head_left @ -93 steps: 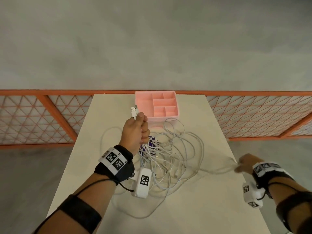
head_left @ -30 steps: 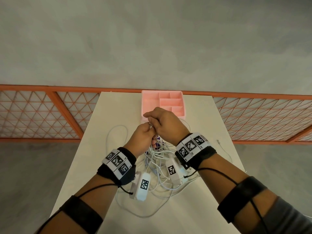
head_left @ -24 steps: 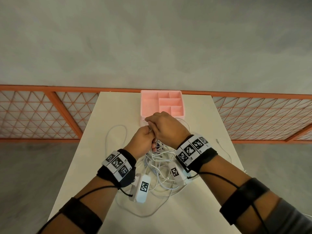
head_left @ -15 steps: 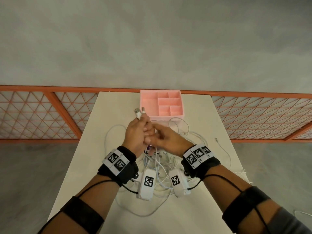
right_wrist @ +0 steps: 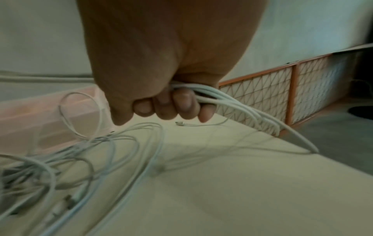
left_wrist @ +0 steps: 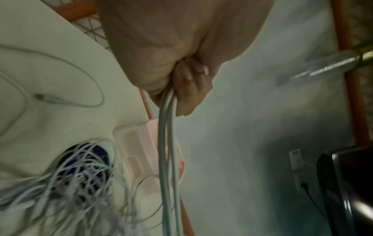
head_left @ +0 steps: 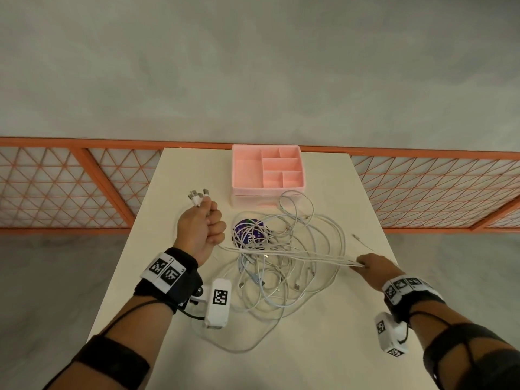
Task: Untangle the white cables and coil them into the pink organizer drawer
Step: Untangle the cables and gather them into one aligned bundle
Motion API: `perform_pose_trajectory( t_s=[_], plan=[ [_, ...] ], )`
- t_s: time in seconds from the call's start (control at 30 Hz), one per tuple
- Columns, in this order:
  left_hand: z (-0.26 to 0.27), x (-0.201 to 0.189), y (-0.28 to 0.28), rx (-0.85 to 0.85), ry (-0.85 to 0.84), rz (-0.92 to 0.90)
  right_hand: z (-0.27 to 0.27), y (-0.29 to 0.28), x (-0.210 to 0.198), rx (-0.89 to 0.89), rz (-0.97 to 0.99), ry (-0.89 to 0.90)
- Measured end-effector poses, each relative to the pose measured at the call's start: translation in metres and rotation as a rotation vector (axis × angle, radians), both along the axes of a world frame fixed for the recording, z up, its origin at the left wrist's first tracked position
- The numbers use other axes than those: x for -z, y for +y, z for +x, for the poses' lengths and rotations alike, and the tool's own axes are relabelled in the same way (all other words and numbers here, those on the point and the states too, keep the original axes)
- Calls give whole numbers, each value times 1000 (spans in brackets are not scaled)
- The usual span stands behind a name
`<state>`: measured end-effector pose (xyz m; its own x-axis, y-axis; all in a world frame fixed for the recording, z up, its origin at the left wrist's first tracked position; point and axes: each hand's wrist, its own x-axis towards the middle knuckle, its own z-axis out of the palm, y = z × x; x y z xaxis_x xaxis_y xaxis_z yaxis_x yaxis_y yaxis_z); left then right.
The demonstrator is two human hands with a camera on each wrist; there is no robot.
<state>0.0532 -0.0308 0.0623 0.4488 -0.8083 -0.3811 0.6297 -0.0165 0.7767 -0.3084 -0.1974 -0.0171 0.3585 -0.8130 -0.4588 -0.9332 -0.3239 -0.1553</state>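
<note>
- The cream rectangular tabletop (head_left: 174, 175) carries everything; the pink plastic organizer drawer (head_left: 268, 171) with its divided compartments sits at the far edge, nothing coiled in it yet.
- The tangle of thin white cables (head_left: 281, 266) lies mid-tabletop, over a dark purple round disc (head_left: 249, 230).
- Left hand (head_left: 201, 230): grip fisted round several strands, their plugs (head_left: 197, 196) sticking out above.
- Right hand (head_left: 374, 267), near the right edge: grip curled round the same strands, drawn taut.
- Judged step: separating strands. Next calls for drawing them clear of the tangle without snagging, then coiling.
</note>
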Motion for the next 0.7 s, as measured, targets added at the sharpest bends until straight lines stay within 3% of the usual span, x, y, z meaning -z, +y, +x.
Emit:
perform_pose_trajectory(
  t_s=[0.17, 0.27, 0.33, 0.47, 0.57, 0.7],
  plan=[
    [-39, 19, 5, 251, -153, 149, -25, 8, 30, 34, 85, 311],
    [-56, 24, 5, 293, -240, 193, -23, 14, 27, 17, 253, 378],
    [-58, 25, 3, 289, -272, 200, -7, 12, 13, -1, 334, 279],
    [-55, 24, -1, 267, -298, 193, 34, 3, -10, 133, 368, -222],
    [-55, 23, -3, 253, -289, 178, 72, 5, -13, 226, 376, -484],
    [-53, 22, -4, 238, -291, 145, 113, 18, -3, 144, 455, -435]
  ],
)
